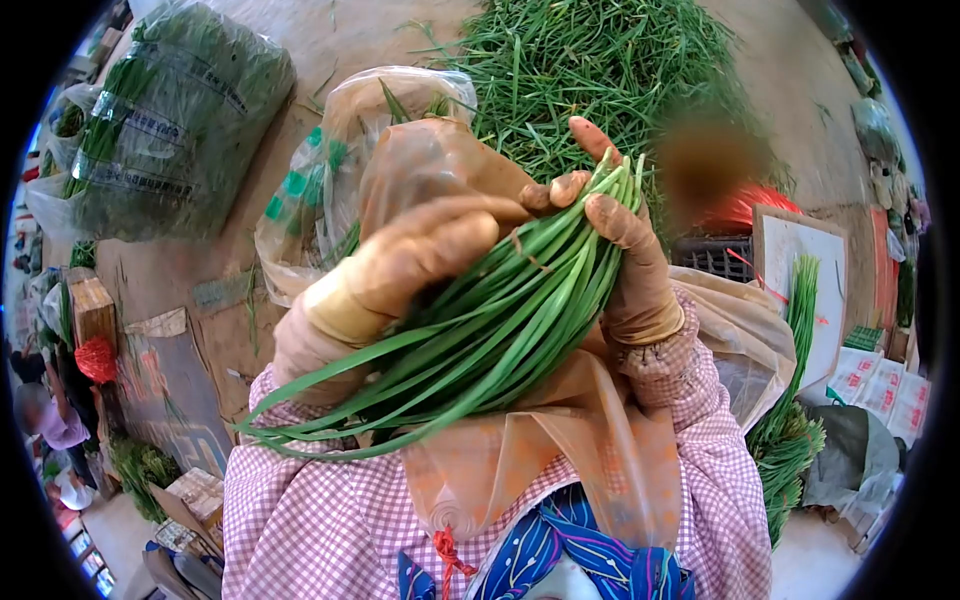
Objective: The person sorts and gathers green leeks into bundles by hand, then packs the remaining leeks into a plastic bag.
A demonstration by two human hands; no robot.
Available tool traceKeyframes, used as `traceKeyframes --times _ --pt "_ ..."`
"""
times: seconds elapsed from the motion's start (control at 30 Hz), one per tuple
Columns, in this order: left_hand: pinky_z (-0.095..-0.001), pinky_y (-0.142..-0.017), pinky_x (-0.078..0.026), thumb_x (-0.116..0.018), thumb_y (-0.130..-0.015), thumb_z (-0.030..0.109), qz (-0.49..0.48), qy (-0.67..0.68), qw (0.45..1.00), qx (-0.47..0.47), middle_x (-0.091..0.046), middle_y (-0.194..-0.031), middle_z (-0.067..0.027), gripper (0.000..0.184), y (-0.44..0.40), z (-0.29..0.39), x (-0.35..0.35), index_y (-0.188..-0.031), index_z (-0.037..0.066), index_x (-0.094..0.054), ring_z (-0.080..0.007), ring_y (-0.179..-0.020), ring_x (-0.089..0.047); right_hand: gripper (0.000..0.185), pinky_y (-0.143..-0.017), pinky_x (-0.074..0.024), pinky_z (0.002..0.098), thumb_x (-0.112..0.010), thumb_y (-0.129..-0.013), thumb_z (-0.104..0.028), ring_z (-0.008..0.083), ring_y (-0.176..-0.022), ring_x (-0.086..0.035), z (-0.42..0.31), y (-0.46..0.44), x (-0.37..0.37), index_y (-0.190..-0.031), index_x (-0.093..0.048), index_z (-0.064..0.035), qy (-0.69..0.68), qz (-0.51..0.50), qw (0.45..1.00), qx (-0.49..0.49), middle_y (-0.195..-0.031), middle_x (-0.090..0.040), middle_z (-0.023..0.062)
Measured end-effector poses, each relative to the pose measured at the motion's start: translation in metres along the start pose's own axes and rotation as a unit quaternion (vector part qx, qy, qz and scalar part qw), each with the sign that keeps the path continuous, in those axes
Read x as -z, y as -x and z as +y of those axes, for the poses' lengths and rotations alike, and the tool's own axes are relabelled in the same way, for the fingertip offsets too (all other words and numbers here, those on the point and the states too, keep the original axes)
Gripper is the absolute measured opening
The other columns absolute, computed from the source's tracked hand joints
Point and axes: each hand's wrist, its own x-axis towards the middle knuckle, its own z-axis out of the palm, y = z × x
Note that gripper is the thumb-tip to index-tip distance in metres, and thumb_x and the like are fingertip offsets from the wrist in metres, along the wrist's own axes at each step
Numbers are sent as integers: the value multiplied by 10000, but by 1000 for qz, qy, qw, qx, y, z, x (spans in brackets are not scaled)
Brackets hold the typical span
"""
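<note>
A bunch of garlic chives [510,320] lies slantwise before my chest, its pale cut ends at upper right and its long leaves drooping to lower left. My right hand [632,245], in a stained thin glove, grips it near the cut ends, with one finger pointing up. At the left edge of the leaves is my left hand [415,255], gloved too and blurred by motion. Its fingers look stretched out, and I see nothing held in them. Whether they touch the leaves is unclear. A translucent brownish plastic apron [560,430] covers my front.
A big heap of loose green leaves [600,70] spreads ahead. Crumpled plastic bags [345,130] lie just beyond my left hand. Farther left stands a large packed bag of greens [170,130]. To the right are a white board [795,270] and upright chives [800,320].
</note>
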Motion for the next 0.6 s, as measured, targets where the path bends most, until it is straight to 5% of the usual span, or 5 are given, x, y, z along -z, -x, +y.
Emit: traceKeyframes --times 0.2,0.27,0.3,0.4,0.6 --pt "-351 -896 -487 -657 -848 102 52 -249 934 -251 -636 -1097 -142 322 3 6 31 -1141 -20 -604 -238 -1007 -626 724 -938 -485 462 -690 -794 -187 281 -1032 -575 7 6 1 -1401 -314 -71 -8 12 1000 -6 -962 -591 75" --pt "-358 -842 -496 -667 -810 23 -46 -453 800 -392 -640 -1042 -137 247 0 13 29 -1056 8 -651 -243 -982 -634 679 -903 -517 444 -672 -804 -156 286 -1035 -598 9 5 1 -1379 -324 -59 -20 11 1000 0 -979 -617 99" --pt "-353 -797 -494 -654 -787 -38 -51 -477 784 -394 -626 -1028 -138 243 -2 11 23 -1019 30 -674 -257 -949 -633 656 -886 -533 436 -663 -810 -140 288 -1036 -609 9 5 2 -1368 -329 -54 -25 12 1000 4 -988 -630 111" --pt "-387 -822 -481 -664 -758 -3 -52 -621 668 -407 -589 -1078 -161 316 -7 11 16 -1066 64 -671 -354 -1021 -588 638 -895 -524 401 -655 -817 -138 267 -1023 -611 10 6 0 -1360 -336 -36 -10 10 1000 8 -996 -632 103" --pt "-491 -914 -429 -693 -752 69 -91 -630 597 -489 -585 -1140 -185 242 -30 5 23 -992 68 -658 -395 -1093 -555 601 -865 -533 352 -637 -837 -124 233 -965 -624 16 5 10 -1354 -344 -29 -14 14 1000 -1 -1005 -627 100"
